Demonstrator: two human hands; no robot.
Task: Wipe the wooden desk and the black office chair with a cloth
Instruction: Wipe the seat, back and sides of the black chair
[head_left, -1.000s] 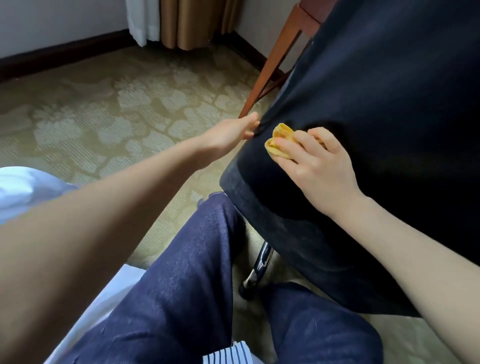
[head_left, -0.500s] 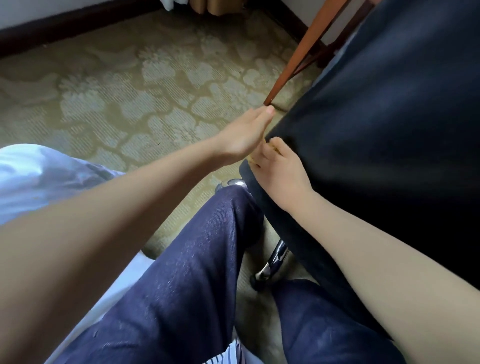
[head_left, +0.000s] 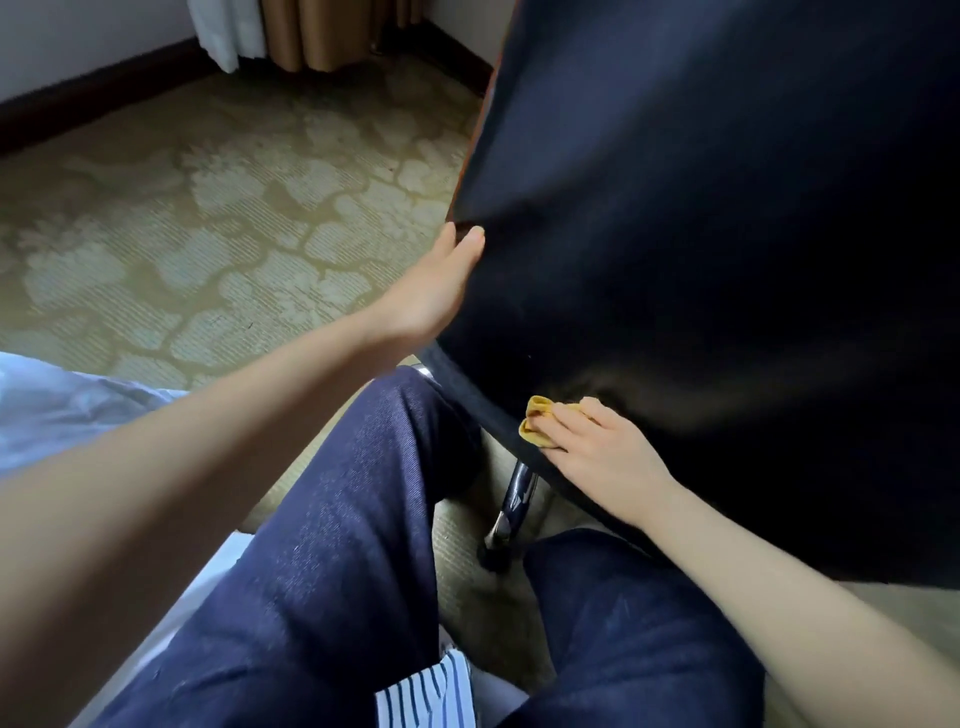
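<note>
Right grip (head_left: 602, 447) lies flat and wide, fingers nearly straight, pressing a bunched yellow cloth (head_left: 537, 422) against the lower left corner of the black office chair (head_left: 727, 260), whose dark fabric fills the upper right of the head view. Folds of the cloth poke out past the fingertips, just above the chair's bottom rim. Left grip (head_left: 431, 296) reaches forward higher up, likewise wide, its straight fingers laid along the chair's left edge and touching it, with the tips at a fold in the fabric; whether any finger wraps behind the edge cannot be told. Below the cloth a shiny dark metal chair leg (head_left: 511, 499) slants down to the floor between the person's knees, which are clad in dark blue jeans (head_left: 337, 519). A strip of blue-and-white striped fabric (head_left: 426, 691) shows at the bottom of the frame, and pale white bedding (head_left: 62, 410) sits at the left beneath the left forearm. Patterned olive carpet (head_left: 208, 218) spreads behind, bounded by a dark baseboard (head_left: 78, 98), with tan curtains (head_left: 322, 31) hanging in the far corner.
</note>
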